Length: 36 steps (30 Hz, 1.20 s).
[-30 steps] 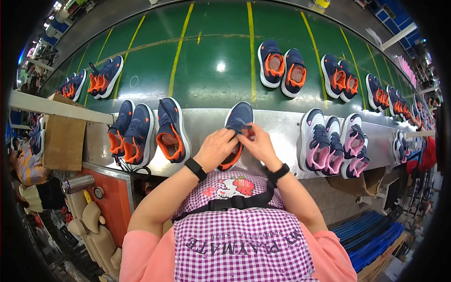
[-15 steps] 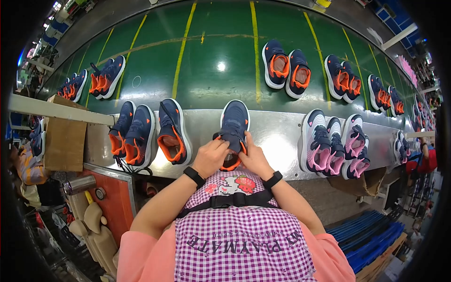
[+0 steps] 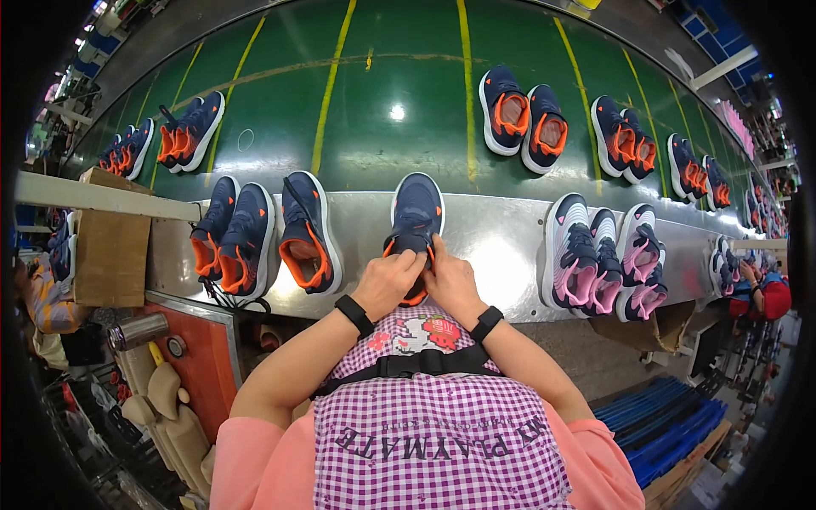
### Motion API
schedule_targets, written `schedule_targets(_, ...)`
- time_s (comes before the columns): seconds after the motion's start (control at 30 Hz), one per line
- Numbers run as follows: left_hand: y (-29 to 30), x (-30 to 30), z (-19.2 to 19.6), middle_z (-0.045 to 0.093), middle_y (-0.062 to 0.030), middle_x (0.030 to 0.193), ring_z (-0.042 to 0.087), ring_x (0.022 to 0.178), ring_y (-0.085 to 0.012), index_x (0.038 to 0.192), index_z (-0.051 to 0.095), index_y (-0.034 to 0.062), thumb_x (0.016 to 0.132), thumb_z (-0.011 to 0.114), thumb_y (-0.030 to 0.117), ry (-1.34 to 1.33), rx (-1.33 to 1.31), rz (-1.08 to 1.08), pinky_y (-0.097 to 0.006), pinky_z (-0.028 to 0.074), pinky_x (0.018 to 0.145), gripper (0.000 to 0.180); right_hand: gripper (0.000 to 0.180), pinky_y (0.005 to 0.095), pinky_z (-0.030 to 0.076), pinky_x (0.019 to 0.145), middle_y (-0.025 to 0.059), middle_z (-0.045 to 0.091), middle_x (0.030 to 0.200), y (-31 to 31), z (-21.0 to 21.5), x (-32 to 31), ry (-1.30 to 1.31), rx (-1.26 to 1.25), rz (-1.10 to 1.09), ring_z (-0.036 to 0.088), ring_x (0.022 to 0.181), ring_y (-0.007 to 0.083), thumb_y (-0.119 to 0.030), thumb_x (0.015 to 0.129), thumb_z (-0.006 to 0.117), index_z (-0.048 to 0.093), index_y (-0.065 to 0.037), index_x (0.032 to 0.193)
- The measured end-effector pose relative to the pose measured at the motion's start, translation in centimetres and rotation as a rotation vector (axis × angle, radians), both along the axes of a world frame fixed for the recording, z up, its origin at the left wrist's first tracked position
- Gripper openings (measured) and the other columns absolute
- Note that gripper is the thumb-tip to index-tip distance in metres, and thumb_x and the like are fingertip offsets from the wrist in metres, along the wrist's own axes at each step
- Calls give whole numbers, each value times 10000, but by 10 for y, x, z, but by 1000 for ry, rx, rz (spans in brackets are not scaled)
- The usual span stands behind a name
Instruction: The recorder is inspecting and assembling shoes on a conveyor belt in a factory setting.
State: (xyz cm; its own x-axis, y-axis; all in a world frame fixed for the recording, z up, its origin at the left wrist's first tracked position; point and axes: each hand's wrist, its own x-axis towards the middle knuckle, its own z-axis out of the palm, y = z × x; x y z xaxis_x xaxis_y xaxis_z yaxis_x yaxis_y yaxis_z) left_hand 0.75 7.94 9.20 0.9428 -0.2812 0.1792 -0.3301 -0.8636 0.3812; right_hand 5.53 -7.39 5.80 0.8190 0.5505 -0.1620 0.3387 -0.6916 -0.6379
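Across mid-frame, a metal tabletop [image 3: 506, 268] bearing a navy shoe [image 3: 416, 200]

The shoe sits at the frame's centre, toe toward the top. It should prove light, with a soft, flexible upper that gives under pressure. Its white sole [image 3: 394, 204] looks firmer, probably the surest hold; the orange collar [image 3: 414, 299] would likely fold if squeezed.

Both hands converge from below: the left hand [image 3: 384, 282] arches over the opening, fingers bent inward; the right hand [image 3: 452, 282] lies along the shoe's right side. Their fingertips touch the upper, but whether they pinch it I cannot tell.
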Motion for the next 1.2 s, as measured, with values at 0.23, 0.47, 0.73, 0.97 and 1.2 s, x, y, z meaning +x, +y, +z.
schedule_targets(0.23, 3, 2, 6, 522, -49, 810, 581, 764, -212, 1072, 597, 24, 727, 597, 88, -40, 114, 1, -347, 485, 640, 350, 628, 439, 503, 631, 205, 624, 724, -1, -7, 10, 45, 76, -5, 625, 675, 388, -183, 747, 687, 426, 58, 1265)
schedule_targets(0.47, -3, 9, 9, 516, -46, 827, 540, 806, -202, 1079, 624, 66, 719, 597, 114, -104, 50, 37, -330, 459, 667, 364, 405, 330, 480, 645, 119, 610, 665, -19, 21, 61, 359, 450, -186, 592, 608, 266, -370, 843, 607, 625, 24, 935)
schedule_targets(0.73, -4, 11, 15, 515, -27, 804, 524, 773, -197, 1025, 648, 92, 725, 584, 108, -86, 102, -37, -332, 433, 678, 306, 379, 255, 409, 528, 10, 549, 575, 9, 54, 75, 829, 494, -202, 503, 529, 96, -319, 905, 549, 601, 5, 717)
schedule_targets(0.97, 0, 11, 8, 509, -15, 762, 523, 750, -187, 978, 666, 95, 707, 606, 108, -84, 81, -15, -326, 398, 665, 277, 299, 217, 351, 463, -11, 525, 600, -23, 15, 54, 935, 503, -358, 446, 496, 51, -272, 898, 570, 586, -38, 714)
schedule_targets(1.2, -1, 13, 8, 479, -16, 741, 509, 737, -180, 967, 664, 88, 720, 585, 119, -103, 120, -36, -317, 402, 674, 261, 247, 184, 325, 422, -50, 493, 601, -31, -7, 36, 1177, 649, -430, 413, 475, 34, -254, 933, 550, 578, -75, 765)
